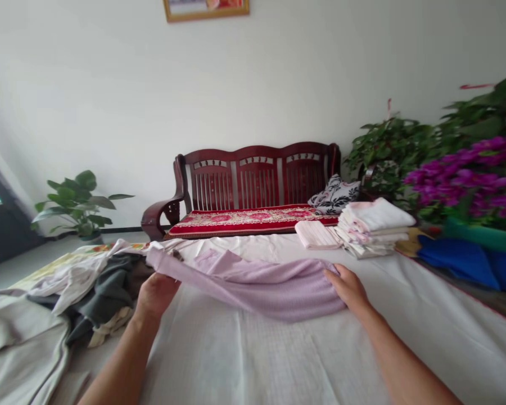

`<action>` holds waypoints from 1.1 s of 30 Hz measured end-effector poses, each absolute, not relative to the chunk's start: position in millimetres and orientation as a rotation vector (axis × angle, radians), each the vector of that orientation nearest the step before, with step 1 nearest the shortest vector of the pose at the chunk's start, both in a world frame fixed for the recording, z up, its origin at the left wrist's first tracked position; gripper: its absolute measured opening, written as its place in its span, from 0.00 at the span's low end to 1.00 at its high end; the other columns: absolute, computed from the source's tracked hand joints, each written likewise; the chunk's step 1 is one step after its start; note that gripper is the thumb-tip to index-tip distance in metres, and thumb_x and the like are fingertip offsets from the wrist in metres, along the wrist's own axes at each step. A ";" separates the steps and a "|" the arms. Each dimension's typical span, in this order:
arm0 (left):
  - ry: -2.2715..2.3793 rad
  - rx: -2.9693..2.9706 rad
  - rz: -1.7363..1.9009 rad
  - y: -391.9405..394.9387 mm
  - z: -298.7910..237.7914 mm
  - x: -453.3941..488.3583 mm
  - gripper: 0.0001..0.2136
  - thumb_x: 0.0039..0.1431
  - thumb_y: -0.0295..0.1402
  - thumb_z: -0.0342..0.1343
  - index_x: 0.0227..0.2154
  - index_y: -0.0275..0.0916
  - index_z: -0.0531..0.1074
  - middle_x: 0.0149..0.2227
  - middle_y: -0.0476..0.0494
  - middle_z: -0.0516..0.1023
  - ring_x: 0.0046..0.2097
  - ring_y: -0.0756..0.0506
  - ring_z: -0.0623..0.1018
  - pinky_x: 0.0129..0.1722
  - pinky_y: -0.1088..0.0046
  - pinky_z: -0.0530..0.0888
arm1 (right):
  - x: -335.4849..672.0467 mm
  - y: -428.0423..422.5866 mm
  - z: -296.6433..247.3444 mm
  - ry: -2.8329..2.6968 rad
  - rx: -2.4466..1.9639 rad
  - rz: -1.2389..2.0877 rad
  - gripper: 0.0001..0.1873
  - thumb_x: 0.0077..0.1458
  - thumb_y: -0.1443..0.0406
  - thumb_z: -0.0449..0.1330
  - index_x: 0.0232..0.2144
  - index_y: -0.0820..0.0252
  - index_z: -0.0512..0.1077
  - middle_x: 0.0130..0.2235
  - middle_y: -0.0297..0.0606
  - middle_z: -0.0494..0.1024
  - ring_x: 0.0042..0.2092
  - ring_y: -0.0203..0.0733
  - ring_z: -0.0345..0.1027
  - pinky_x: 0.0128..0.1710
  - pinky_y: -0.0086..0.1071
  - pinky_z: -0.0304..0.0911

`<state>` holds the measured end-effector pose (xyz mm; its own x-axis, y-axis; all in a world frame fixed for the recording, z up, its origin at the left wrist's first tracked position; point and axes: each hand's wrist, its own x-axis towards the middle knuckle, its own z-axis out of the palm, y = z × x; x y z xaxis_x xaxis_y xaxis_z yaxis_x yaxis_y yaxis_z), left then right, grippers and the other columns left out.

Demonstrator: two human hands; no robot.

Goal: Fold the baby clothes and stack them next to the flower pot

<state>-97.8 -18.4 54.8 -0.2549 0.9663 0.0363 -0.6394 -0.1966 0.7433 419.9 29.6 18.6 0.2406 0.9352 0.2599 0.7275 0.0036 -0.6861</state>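
A lilac knitted garment (261,284) is stretched across a white cloth-covered surface (253,360). My left hand (155,295) grips its left end, fingers curled under the fabric. At the garment's right end, my right hand (349,288) pinches the edge, fingers pressed onto the cloth. The garment sags slightly between both hands.
A heap of unfolded clothes (84,292) lies at the left. A stack of folded white and pink laundry (371,228) sits at the far right, beside a blue cloth (464,261). Behind stand a dark wooden bench (253,191) and potted plants (468,169).
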 end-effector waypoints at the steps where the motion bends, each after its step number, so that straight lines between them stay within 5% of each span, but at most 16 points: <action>1: 0.681 0.563 1.771 -19.2 52.7 -104.3 0.15 0.54 0.30 0.53 0.44 0.42 0.77 0.29 0.48 0.80 0.35 0.45 0.79 0.43 0.65 0.78 | 420.6 30.0 18.5 -1.534 -1.769 0.364 0.19 0.50 0.47 0.53 0.30 0.54 0.71 0.28 0.34 0.78 0.33 0.44 0.70 0.32 0.30 0.58; 7: 0.697 0.395 1.790 -27.6 43.5 -129.9 0.16 0.64 0.38 0.44 0.44 0.38 0.75 0.28 0.47 0.77 0.31 0.46 0.78 0.42 0.60 0.79 | 423.4 33.0 15.4 -1.540 -1.766 0.376 0.20 0.50 0.46 0.53 0.29 0.54 0.71 0.26 0.34 0.77 0.33 0.45 0.70 0.32 0.31 0.59; 11: 0.861 0.423 1.659 -26.3 48.3 -132.5 0.14 0.64 0.36 0.48 0.46 0.38 0.74 0.33 0.46 0.79 0.33 0.47 0.80 0.39 0.65 0.79 | 423.4 31.1 16.0 -1.515 -1.687 0.439 0.22 0.51 0.45 0.53 0.31 0.55 0.72 0.28 0.34 0.78 0.35 0.46 0.71 0.35 0.32 0.61; 15: 1.269 0.613 1.447 -26.4 56.8 -131.8 0.19 0.53 0.34 0.63 0.49 0.39 0.74 0.40 0.42 0.81 0.37 0.44 0.81 0.34 0.71 0.76 | 423.4 24.8 23.5 -1.446 -1.511 0.622 0.23 0.50 0.46 0.56 0.36 0.56 0.76 0.36 0.34 0.82 0.43 0.49 0.73 0.43 0.34 0.65; 18: 1.606 0.946 1.250 -27.8 60.9 -136.3 0.25 0.42 0.34 0.70 0.47 0.36 0.76 0.36 0.42 0.82 0.37 0.41 0.80 0.31 0.73 0.73 | 423.0 20.6 28.9 -1.424 -1.416 0.707 0.25 0.47 0.49 0.60 0.42 0.57 0.76 0.43 0.37 0.82 0.49 0.53 0.73 0.49 0.38 0.65; 24: 2.098 1.383 0.917 -23.1 59.3 -149.0 0.23 0.35 0.32 0.63 0.40 0.29 0.78 0.23 0.47 0.76 0.28 0.41 0.77 0.28 0.71 0.69 | 411.4 17.0 35.6 -1.463 -1.395 0.637 0.29 0.45 0.50 0.63 0.48 0.57 0.75 0.47 0.39 0.81 0.51 0.53 0.73 0.54 0.40 0.65; 29: 1.953 1.384 1.045 -27.6 65.2 -162.4 0.28 0.38 0.43 0.61 0.44 0.31 0.77 0.31 0.42 0.81 0.32 0.40 0.78 0.30 0.70 0.71 | 419.1 16.3 42.1 -1.289 -1.325 0.735 0.26 0.48 0.50 0.62 0.46 0.56 0.75 0.46 0.37 0.82 0.50 0.53 0.74 0.52 0.40 0.67; 33: 1.899 1.615 0.745 -32.8 66.2 -176.3 0.21 0.36 0.39 0.62 0.36 0.37 0.81 0.36 0.42 0.83 0.38 0.39 0.80 0.39 0.69 0.73 | 443.0 18.3 40.7 -1.364 -1.440 0.821 0.25 0.44 0.51 0.64 0.43 0.57 0.77 0.43 0.38 0.83 0.46 0.54 0.76 0.49 0.42 0.69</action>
<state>-176.3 -32.8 66.2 -0.1418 0.9889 -0.0449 0.6945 0.1318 0.7074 443.0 18.3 40.7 0.1507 0.9791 0.1366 0.3376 0.0790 -0.9380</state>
